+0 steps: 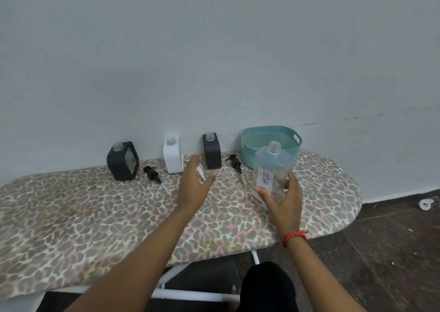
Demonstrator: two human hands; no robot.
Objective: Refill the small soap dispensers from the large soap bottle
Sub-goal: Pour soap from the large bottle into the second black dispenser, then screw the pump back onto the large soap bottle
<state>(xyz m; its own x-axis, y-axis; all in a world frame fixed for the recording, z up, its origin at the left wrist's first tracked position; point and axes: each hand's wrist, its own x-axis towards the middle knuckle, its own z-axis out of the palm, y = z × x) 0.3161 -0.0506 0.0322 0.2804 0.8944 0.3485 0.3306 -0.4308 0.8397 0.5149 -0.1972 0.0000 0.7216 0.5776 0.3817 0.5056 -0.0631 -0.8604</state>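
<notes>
Leopard-print ironing board [71,228] against a pale wall [214,49], dark floor [392,252].

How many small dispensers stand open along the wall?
3: a dark dispenser at left, a white dispenser in the middle, another dark one right of it, beside the basket. None seems hidden.

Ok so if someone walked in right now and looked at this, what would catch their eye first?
Probably the leopard-print ironing board used as a worktable, then the right hand gripping the large clear soap bottle, uncapped, near the teal basket. Along the wall stand three open dispensers, black, white and black, with the left hand reaching toward them, holding what seems a white pump.
</notes>
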